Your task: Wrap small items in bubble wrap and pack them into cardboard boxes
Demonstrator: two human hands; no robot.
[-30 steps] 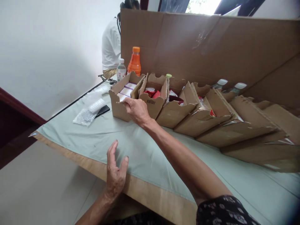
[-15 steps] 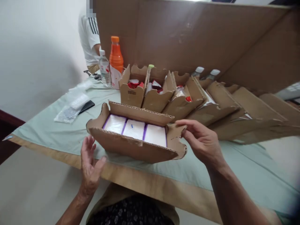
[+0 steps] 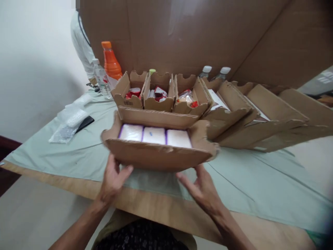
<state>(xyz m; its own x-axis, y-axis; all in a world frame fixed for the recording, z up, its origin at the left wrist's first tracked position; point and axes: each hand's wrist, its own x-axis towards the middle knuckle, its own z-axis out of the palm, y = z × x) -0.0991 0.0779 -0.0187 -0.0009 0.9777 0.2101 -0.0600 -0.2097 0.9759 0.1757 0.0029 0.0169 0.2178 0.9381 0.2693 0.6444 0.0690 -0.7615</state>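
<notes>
An open cardboard box (image 3: 156, 158) stands before me near the table's front edge, its right end slightly smeared by motion. Inside are three white packs (image 3: 154, 135) with purple edges, side by side. At the box's lower left end, my left hand (image 3: 114, 178) grips it, thumb toward the near side and most fingers hidden by the cardboard. My right hand (image 3: 200, 187) holds the lower right end in the same manner, its fingertips out of sight. Whether the box's bottom touches the cloth I cannot tell.
Behind it runs a row of cardboard bins (image 3: 131, 103) with red packets and papers, against a tall cardboard panel (image 3: 182, 38). An orange bottle (image 3: 111, 62) and a clear bottle (image 3: 101, 80) stand at left. Bubble wrap (image 3: 66, 126) overlaps a black flat object (image 3: 85, 124). A person's sleeve (image 3: 80, 38) shows.
My right hand has left the box's upper right corner for its lower right end. My left hand has closed in on the left end. The box has turned a little, and the view has shifted.
</notes>
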